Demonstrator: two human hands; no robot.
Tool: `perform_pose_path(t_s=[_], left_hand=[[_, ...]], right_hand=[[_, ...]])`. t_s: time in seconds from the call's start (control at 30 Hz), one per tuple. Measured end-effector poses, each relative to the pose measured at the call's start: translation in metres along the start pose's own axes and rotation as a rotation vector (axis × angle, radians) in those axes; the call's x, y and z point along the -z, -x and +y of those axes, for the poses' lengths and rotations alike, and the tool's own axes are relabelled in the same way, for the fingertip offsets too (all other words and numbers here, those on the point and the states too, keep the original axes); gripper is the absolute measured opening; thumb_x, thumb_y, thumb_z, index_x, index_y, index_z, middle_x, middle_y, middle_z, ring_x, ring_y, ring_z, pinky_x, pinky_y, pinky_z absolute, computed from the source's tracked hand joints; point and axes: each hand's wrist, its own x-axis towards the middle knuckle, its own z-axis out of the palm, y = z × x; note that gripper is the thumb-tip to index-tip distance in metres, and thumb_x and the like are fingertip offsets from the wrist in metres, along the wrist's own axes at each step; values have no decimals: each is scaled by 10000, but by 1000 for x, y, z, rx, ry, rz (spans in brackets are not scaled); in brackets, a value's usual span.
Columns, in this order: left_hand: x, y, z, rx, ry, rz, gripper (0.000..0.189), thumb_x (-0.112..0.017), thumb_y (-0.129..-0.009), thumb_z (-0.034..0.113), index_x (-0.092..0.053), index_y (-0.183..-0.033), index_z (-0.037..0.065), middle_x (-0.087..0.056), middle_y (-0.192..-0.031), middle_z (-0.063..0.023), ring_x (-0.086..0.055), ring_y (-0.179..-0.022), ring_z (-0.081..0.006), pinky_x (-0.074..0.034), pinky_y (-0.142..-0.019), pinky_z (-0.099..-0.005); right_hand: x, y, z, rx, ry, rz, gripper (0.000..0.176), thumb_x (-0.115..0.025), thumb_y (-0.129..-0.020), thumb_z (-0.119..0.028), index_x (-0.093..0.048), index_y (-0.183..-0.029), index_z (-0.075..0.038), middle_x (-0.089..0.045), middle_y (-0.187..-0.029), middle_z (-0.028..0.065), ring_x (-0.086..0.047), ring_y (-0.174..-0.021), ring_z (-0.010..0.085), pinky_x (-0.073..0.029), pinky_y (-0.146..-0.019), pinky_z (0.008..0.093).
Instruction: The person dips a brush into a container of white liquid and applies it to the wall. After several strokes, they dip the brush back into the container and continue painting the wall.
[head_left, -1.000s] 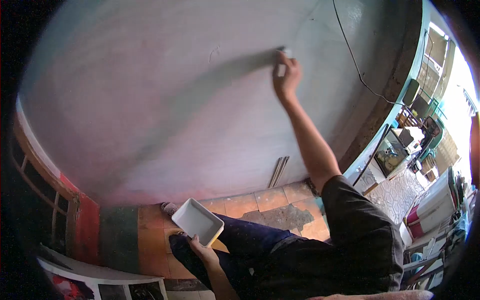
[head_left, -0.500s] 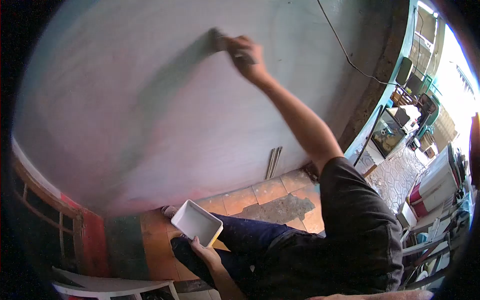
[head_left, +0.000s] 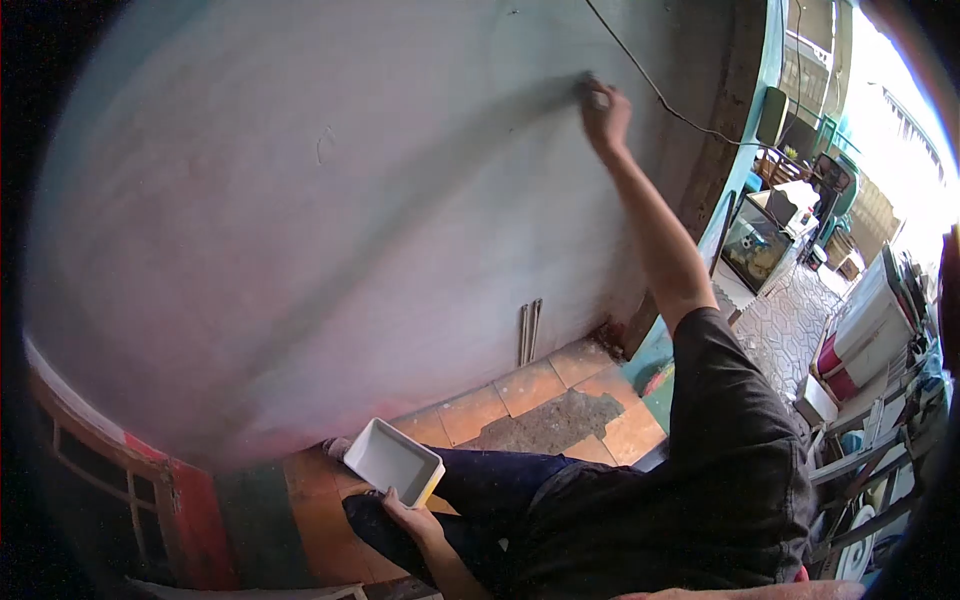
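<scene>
At the upper part of the pale, unevenly coated wall [head_left: 420, 200], my right hand [head_left: 607, 118] is closed around a paintbrush [head_left: 587, 84]. Its dark head is up at the wall surface, and most of the handle is hidden by my fingers. A shadow from my arm stretches down and left across the wall. Low in front of my legs, my left hand [head_left: 412, 516] grips the near edge of a white rectangular tub [head_left: 398, 462] with a yellow outer side. The tub is tilted toward me, and its inside looks pale grey-white.
Two thin rods [head_left: 530, 332] lean on the wall's foot. The orange tiled floor [head_left: 525, 388] has a broken grey patch. A cable [head_left: 650, 85] hangs across the wall's upper right. A glass tank [head_left: 755, 245] stands beyond the wall's end; stacked items [head_left: 865, 330] crowd the right.
My right hand has moved right along the wall with the paintbrush, and my arm has straightened upward. The view has shifted slightly right. My left hand holds the tub in about the same place.
</scene>
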Motion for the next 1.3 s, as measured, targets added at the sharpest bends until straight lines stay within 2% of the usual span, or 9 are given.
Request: perform_pose_path(t_s=[0.2, 0.33, 0.4, 0.47, 0.57, 0.63, 0.9, 1.13, 1.3], left_hand=[[-16, -3, 5, 81, 106, -38, 420, -474, -943, 359, -484, -1186, 16, -461, -1208, -171, -445, -1189, -274, -350, -1037, -446], [-15, -4, -3, -129, -141, -52, 452, -455, -952, 394, -478, -1200, 18, -468, -1221, -170, -441, -1202, -278, -337, -1041, -424], [-21, -3, 7, -36, -38, -35, 454, -452, -952, 400, -480, -1198, 21, -466, -1216, -171, -442, -1199, -280, -337, -1038, -422], [-23, -1, 12, 60, 67, -13, 455, -450, -953, 407, -481, -1196, 24, -464, -1210, -173, -443, -1196, -281, -337, -1035, -420], [-11, 1, 13, 57, 64, -32, 453, -453, -950, 411, -493, -1187, 27, -461, -1213, -178, -447, -1192, -282, -340, -1031, -422], [-8, 2, 14, -1, 16, -20, 459, -453, -947, 412, -504, -1180, 20, -473, -1213, -177, -453, -1186, -285, -342, -1027, -423], [-21, 0, 16, 47, 69, -23, 488, -462, -934, 435, -512, -1183, 18, -502, -1191, -163, -463, -1174, -279, -329, -1024, -416], [-30, -1, 15, 77, 101, -49, 494, -450, -942, 451, -512, -1186, 26, -511, -1181, -150, -464, -1176, -266, -319, -1030, -410], [-16, 2, 11, 20, 48, 2, 455, -451, -955, 403, -494, -1196, 20, -478, -1217, -166, -445, -1203, -277, -316, -1047, -429]], right_hand=[[-33, 1, -164, 250, -481, -278, 209, -668, -782, -13, -709, -982, -60, -684, -884, 116, -631, -801, 303, -523, -696, 362], [-37, -22, -150, 413, -569, -168, 171, -644, -827, -34, -696, -990, -25, -707, -968, 112, -662, -831, 239, -537, -716, 317], [-20, -30, -118, -2, -556, -285, 169, -604, -882, -89, -696, -1008, -25, -714, -986, 85, -664, -858, 188, -533, -762, 301], [-23, -37, -63, -3, -614, -220, 207, -577, -916, -145, -692, -1034, -20, -715, -978, 65, -652, -862, 158, -521, -767, 304], [-2, -42, -16, -80, -377, -113, 167, -621, -840, -99, -728, -965, -69, -702, -967, 173, -671, -890, 289, -527, -756, 359], [8, -45, -13, -99, 240, 77, 187, -655, -776, -121, -736, -940, -80, -685, -914, 192, -648, -823, 341, -514, -733, 415], [-57, -28, -142, 231, -38, -7, 274, -686, -632, -20, -719, -885, -120, -636, -849, 151, -589, -847, 353, -483, -732, 435], [-68, 51, -267, 536, -523, -434, 302, -636, -742, -60, -699, -1034, -105, -614, -925, 162, -584, -907, 335, -500, -772, 420], [-54, 93, -238, 290, -557, -458, 290, -622, -769, -11, -703, -1028, -112, -615, -938, 136, -605, -865, 302, -501, -752, 384]])
